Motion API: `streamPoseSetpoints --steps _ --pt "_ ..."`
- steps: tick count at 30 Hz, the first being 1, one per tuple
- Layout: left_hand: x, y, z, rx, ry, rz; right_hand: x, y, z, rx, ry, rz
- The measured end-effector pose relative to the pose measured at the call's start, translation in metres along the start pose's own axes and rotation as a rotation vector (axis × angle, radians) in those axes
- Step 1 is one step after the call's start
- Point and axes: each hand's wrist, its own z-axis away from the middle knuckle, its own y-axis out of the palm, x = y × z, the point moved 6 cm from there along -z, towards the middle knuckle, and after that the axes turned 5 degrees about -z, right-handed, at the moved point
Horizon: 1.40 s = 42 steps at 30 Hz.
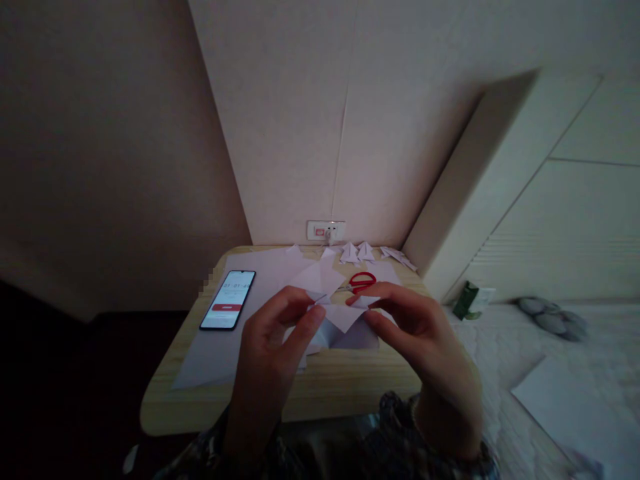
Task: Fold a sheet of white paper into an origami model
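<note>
Between my two hands is a piece of folded white paper [345, 319], held a little above the small wooden table [350, 393]. Its middle hangs down as a triangular point. My left hand [280, 333] pinches the left corner between thumb and fingers. The right corner is gripped the same way by my right hand [413, 327]. Just beyond the paper lie red-handled scissors [363, 281], their blades partly hidden. Under and behind my hands are more white sheets [270, 267], some of them creased.
A lit phone [228, 300] lies on the table's left side. Folded paper shapes [357, 252] stand along the back edge, below a wall socket [325, 231]. To the right, a bed holds a green box [466, 300], a grey object [553, 319] and a white sheet [583, 413].
</note>
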Motion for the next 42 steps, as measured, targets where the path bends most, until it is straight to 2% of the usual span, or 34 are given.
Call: streamPoseSetpoints --steps 5,11,18,24,34,42 --pt "-0.001 0.001 0.000 -0.019 -0.002 -0.003 -0.001 0.000 0.003 -0.067 -0.050 0.029" --pt "0.000 0.002 0.000 -0.060 -0.008 0.039 -0.004 0.001 0.002 -0.114 -0.030 -0.040" --pt "-0.007 0.003 0.005 -0.107 0.009 0.004 0.001 0.007 -0.001 -0.057 -0.021 -0.008" --pt "-0.016 0.004 0.012 -0.164 -0.003 -0.060 -0.002 0.006 0.001 -0.085 0.056 0.027" --pt "-0.017 0.005 0.012 -0.118 -0.065 -0.044 -0.001 0.008 0.001 -0.033 0.123 -0.045" --pt "-0.017 0.005 0.010 -0.121 -0.070 -0.038 -0.003 0.007 0.002 -0.037 0.099 -0.062"
